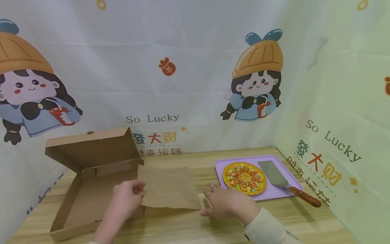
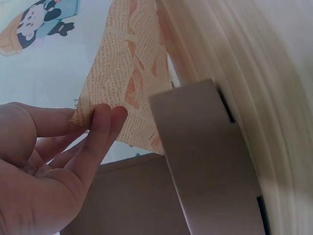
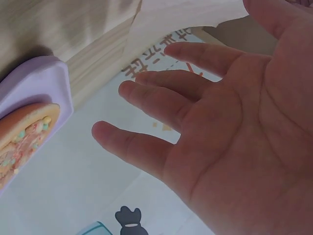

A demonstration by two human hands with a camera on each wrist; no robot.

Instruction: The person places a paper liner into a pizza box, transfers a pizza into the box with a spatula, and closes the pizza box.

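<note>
My left hand (image 1: 126, 196) pinches the left edge of a sheet of brown paper (image 1: 169, 186) between thumb and fingertips. In the left wrist view the paper (image 2: 105, 73) shows newspaper-style print on one face and hangs creased from the fingers. Beside its right corner is my right hand (image 1: 228, 201), palm down with fingers spread; the right wrist view shows the palm (image 3: 234, 112) holding nothing. Left of the sheet stands an open cardboard pizza box (image 1: 73, 232), its lid (image 1: 105, 152) raised at the back. The sheet's left edge overlaps the box's right wall in the head view.
On the right, a purple tray (image 1: 272, 195) carries a toy-like pizza (image 1: 244, 178) and a flat metal spatula (image 1: 274, 174). The spatula's wooden handle (image 1: 306, 197) juts past the tray's right edge. Printed cloth (image 1: 198, 84) hangs behind and at the sides of the wood-grain table (image 1: 182, 230).
</note>
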